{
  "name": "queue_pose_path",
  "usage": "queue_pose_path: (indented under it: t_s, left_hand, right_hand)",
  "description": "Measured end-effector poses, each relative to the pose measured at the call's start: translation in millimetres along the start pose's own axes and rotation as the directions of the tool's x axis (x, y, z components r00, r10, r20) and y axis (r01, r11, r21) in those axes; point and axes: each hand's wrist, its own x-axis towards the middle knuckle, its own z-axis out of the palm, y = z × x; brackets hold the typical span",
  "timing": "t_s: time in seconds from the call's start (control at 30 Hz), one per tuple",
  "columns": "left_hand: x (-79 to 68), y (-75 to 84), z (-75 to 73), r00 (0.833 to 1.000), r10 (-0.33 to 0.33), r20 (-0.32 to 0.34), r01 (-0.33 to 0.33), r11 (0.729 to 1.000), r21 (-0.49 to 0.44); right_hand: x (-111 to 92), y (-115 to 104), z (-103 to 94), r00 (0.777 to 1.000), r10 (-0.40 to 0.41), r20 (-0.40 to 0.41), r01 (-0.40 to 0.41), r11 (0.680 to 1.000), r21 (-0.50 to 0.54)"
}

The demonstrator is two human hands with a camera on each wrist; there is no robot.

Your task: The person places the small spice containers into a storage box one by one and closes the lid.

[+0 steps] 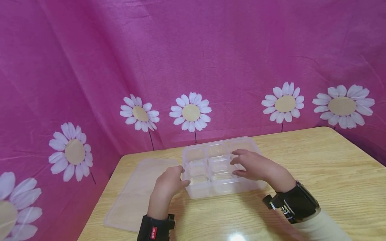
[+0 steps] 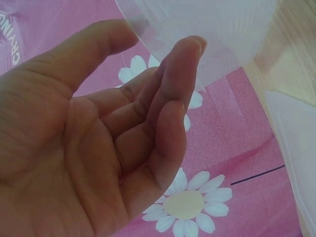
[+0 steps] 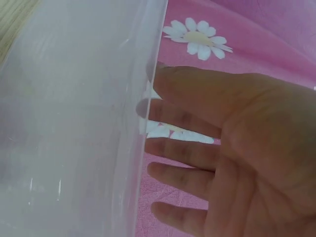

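Note:
A translucent plastic container (image 1: 208,179) with several compartments stands on the table, its compartments facing up. My left hand (image 1: 170,180) is at its left side, fingertips right at the rim. In the left wrist view the left thumb (image 2: 101,42) lies along the container's edge, and the relaxed fingers (image 2: 180,69) overlap its wall (image 2: 232,34). Over the right part of the container is my right hand (image 1: 256,165), fingers loosely extended and spread. From the right wrist, the thumb and index fingertips meet the container's rim (image 3: 158,44); the other fingers (image 3: 182,177) are straight.
A flat translucent lid (image 1: 138,190) lies on the left of the wooden table (image 1: 316,174), beside the container. Behind and to the left hangs a pink cloth (image 1: 229,60) with large white daisies, close to the table's back edge.

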Motion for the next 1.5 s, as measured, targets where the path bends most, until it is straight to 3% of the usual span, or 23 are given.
queue_pose_path:
  t_s: [0.5,1.5]
  left_hand:
    - [0.2,0.3,-0.6,1.0,0.007,-0.004,-0.007,1.0,-0.005]
    - [-0.3,0.4,-0.3,1.0,-0.002,0.005,0.002,1.0,-0.007]
  right_hand:
    - [-1.4,-0.4,2.3,0.997,0.078,0.031,-0.078,0.997,0.006]
    - [-3.3,0.5,-1.4,0.997,0.071,0.028,-0.071,0.997,0.01]
